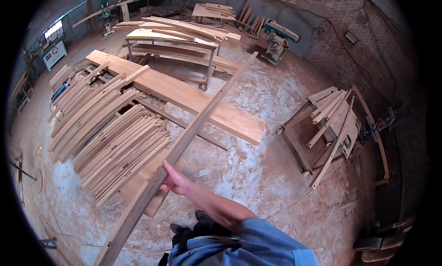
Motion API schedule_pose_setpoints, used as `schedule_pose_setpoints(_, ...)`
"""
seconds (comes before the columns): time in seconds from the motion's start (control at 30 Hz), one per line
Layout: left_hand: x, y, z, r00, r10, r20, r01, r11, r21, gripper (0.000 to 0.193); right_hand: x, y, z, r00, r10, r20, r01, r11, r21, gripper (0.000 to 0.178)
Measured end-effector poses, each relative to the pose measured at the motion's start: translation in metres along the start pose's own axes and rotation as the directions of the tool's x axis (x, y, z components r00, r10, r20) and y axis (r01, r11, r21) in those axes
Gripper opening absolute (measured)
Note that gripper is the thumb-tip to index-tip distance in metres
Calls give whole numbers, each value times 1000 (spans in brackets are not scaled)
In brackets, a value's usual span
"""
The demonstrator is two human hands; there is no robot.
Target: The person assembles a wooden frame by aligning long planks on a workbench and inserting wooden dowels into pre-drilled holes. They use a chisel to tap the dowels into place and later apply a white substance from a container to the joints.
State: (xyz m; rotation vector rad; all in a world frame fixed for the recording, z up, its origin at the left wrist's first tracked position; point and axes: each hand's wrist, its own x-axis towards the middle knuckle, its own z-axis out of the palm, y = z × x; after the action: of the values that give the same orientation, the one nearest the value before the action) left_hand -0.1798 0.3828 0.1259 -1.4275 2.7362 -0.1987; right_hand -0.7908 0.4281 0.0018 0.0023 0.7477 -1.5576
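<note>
R hand (174, 179) is closed round a long wood beam (189, 133) abt mid-length, thumb over one edge, fingers on the underside; L hand's out of view, so can't tell its grip. Beam runs diag. from bottom L to the far side, crossing in front of a wide plank (235, 118) & hiding part of it. Plank lies beside rows of wood strips (124, 151) that take up most of the L side; blue power tool (60, 90) at their far L edge. Dark bar (212, 140) runs along the plank's near side, passing under the beam in view. Beyond the plank: metal-legged table (211, 65) stacked w/ more strips, then a blue-topped machine (277, 44). Over R, well apart, a cart (299, 136) w/ loose wood pieces (329, 107) on top takes up floor space. Writing: dark squiggles on beam nr the hand, can't tell if pen or grain; white-and-blue cabinet (55, 55), back L, has a round emblem + small markings, illegible.
</note>
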Motion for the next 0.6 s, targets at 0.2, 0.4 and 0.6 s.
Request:
schedule_pose_setpoints(0.2,52,-1,-20,966,-121,229,153,980,-127,33,11,-9,8,990,135,-45,-143,942,-304,77)
schedule_pose_setpoints(0.4,61,-14,3,958,-75,276,142,962,-231,26,21,-16,8,945,225,-236,-321,769,-553,83)
schedule_pose_setpoints(0.6,20,-103,108,940,-181,291,313,799,-513,25,24,-27,22,898,124,-422,-426,491,-760,78)
